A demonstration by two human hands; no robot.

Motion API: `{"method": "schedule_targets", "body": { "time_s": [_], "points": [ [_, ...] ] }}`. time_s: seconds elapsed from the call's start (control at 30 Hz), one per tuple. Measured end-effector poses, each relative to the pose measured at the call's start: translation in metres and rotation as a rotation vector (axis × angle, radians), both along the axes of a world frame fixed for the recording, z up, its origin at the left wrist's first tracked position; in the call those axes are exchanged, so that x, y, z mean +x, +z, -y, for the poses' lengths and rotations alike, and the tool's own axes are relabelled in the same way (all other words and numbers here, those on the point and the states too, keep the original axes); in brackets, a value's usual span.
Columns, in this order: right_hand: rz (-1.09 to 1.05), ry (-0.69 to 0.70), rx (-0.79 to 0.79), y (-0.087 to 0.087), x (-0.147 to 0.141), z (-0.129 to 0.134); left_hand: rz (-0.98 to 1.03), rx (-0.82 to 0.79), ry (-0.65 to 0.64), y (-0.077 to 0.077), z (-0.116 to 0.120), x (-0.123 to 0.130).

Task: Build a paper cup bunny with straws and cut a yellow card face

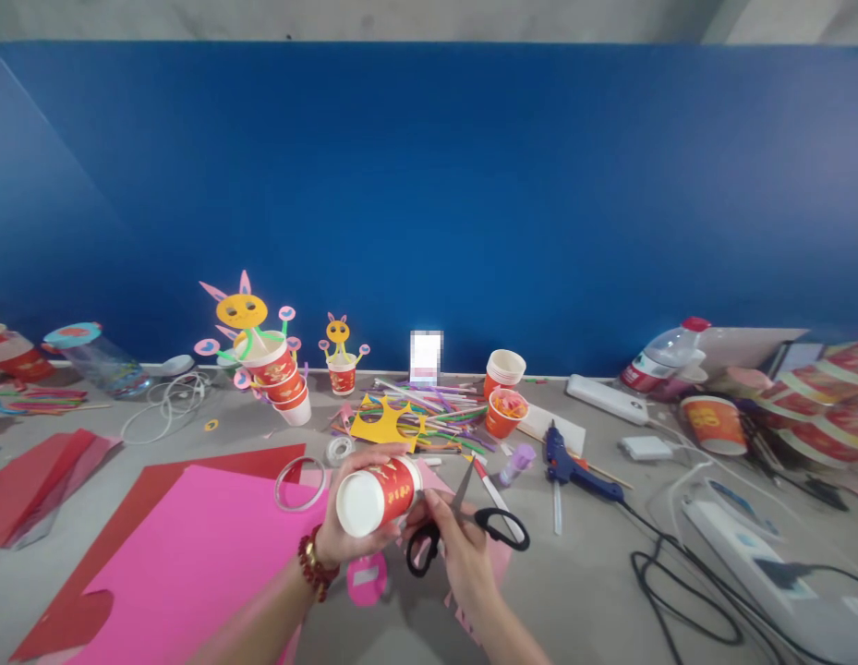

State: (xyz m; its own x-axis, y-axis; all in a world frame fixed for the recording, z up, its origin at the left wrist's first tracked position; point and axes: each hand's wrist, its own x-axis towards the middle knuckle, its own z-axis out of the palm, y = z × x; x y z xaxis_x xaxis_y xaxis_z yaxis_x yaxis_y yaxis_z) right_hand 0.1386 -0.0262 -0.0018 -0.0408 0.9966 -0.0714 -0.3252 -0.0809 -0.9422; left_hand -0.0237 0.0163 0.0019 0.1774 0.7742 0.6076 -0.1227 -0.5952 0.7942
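Observation:
My left hand (349, 543), a beaded bracelet at its wrist, is wrapped round a red and white paper cup (399, 488). The cup is tilted on its side, with its white base turned toward me. In my right hand (463, 554) is a pair of black-handled scissors (503, 529), their blades spread apart. One blade points up and away; the other reaches toward the cup's far end, and whether it cuts into the wall is hidden by my fingers. Under the hands lie a pink paper disc (368, 580) and light pink paper scraps (499, 560).
Pink paper sheets (213, 554) cover the left side, beside a tape roll (300, 484). Paper-cup figures (272, 369), yellow cut paper (383, 423) and pipe cleaners stand or lie behind. A blue glue gun (574, 466), its cable and a power strip (767, 573) are at right.

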Motion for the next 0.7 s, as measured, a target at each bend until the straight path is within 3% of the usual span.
{"method": "schedule_targets", "body": {
  "time_s": [0.17, 0.33, 0.53, 0.7],
  "points": [
    [-0.07, 0.017, -0.037, -0.01, 0.0, -0.002, -0.009, 0.122, 0.076, 0.004, 0.003, 0.005],
    [-0.153, 0.027, -0.073, -0.016, -0.003, -0.003, -0.036, 0.153, 0.119, -0.004, 0.002, 0.003],
    [-0.146, 0.013, -0.084, -0.007, -0.004, -0.002, -0.079, 0.072, 0.166, -0.006, 0.004, 0.0],
    [-0.085, -0.028, 0.005, 0.004, 0.0, -0.004, -0.059, 0.002, 0.097, 0.001, 0.004, 0.0]
  ]
}}
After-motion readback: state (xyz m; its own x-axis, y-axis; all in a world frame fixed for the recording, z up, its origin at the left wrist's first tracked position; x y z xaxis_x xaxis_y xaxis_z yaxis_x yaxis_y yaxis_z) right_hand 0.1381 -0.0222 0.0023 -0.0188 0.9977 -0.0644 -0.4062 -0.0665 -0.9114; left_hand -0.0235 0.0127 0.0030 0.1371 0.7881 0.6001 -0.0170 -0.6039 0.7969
